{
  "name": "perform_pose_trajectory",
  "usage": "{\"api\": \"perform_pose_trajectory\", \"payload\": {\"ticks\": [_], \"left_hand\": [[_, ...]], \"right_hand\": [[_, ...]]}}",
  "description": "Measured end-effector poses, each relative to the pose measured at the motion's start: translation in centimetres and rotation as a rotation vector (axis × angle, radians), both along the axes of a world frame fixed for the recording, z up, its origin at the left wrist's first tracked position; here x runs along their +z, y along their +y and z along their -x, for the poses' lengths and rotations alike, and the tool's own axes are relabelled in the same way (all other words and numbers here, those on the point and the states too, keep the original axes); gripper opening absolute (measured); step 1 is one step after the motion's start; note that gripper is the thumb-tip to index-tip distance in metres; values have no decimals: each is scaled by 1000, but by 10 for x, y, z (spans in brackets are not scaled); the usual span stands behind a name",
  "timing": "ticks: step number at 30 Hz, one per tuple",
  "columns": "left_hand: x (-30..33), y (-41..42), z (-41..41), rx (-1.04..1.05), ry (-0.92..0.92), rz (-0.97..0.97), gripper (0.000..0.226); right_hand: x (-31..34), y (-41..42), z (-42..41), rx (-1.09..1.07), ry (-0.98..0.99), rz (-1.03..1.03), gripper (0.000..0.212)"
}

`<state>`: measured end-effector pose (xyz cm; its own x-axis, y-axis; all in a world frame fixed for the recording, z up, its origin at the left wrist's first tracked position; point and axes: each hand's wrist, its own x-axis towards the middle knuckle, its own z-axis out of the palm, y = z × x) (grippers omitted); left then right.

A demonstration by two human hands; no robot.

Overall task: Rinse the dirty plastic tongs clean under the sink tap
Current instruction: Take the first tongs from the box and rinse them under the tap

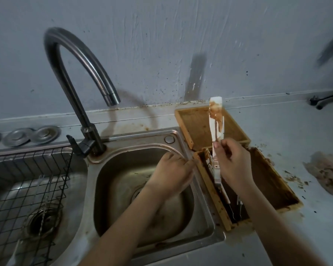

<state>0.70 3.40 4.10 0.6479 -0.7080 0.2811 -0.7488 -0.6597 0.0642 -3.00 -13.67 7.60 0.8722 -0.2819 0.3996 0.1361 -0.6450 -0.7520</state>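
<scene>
Stained grey counter (277, 131), steel sink (181, 143); right hand (233, 162) pinches smeared white plastic tongs (216, 120) above dirty wooden box (210, 191); left hand (173, 171) relaxed.

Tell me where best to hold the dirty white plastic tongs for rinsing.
Probably keep the grip on the lower half of the white plastic tongs, where the right hand pinches them from the right. The brown smears sit on the raised tips, which stay exposed for the water.

Two hands (173, 169), one tongs (216, 120), one tap (81, 73), two basins (112, 169), three metal lids (44, 133).
</scene>
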Motion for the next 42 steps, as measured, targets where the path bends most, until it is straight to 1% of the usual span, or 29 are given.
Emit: {"api": "perform_pose_trajectory", "payload": {"ticks": [2,6,9,13,14,16,19,21,23,25,28,30,33,35,40,42], "left_hand": [[10,13,-2,52,-34,-1,40],[18,47,-2,145,-60,4,41],[16,77,-1,270,-209,36,32],[10,118,-2,429,-493,258,27],[10,128,-3,468,-527,285,26],[11,148,-9,591,-525,281,31],[15,175,-22,856,-382,158,52],[18,194,-32,956,-263,95,58],[21,209,-41,964,-168,15,54],[22,219,-46,909,-135,-45,50],[30,231,-51,801,-178,-93,49],[32,237,-55,776,-218,-91,45],[27,241,-56,784,-329,-91,35],[7,238,-60,763,-326,-84,30],[1,241,-61,764,-437,-62,28],[2,241,-63,764,-448,-50,27]], "right_hand": [[0,15,-5,61,79,-232,14],[-7,46,-15,152,275,-789,19],[-12,75,-27,200,362,-1132,24],[-18,112,-44,232,436,-1352,24],[-20,120,-48,264,449,-1408,25],[-24,135,-55,327,462,-1505,27],[-28,150,-65,384,477,-1553,26],[-28,159,-73,416,493,-1560,20],[-26,161,-78,432,481,-1551,16],[-27,161,-83,436,462,-1544,16],[-21,162,-87,437,432,-1543,19],[-16,164,-89,451,418,-1532,16],[-12,164,-84,459,429,-1520,16],[-27,158,-81,389,439,-1497,16],[-22,153,-78,372,433,-1512,18],[-19,154,-78,375,434,-1529,19]]}}
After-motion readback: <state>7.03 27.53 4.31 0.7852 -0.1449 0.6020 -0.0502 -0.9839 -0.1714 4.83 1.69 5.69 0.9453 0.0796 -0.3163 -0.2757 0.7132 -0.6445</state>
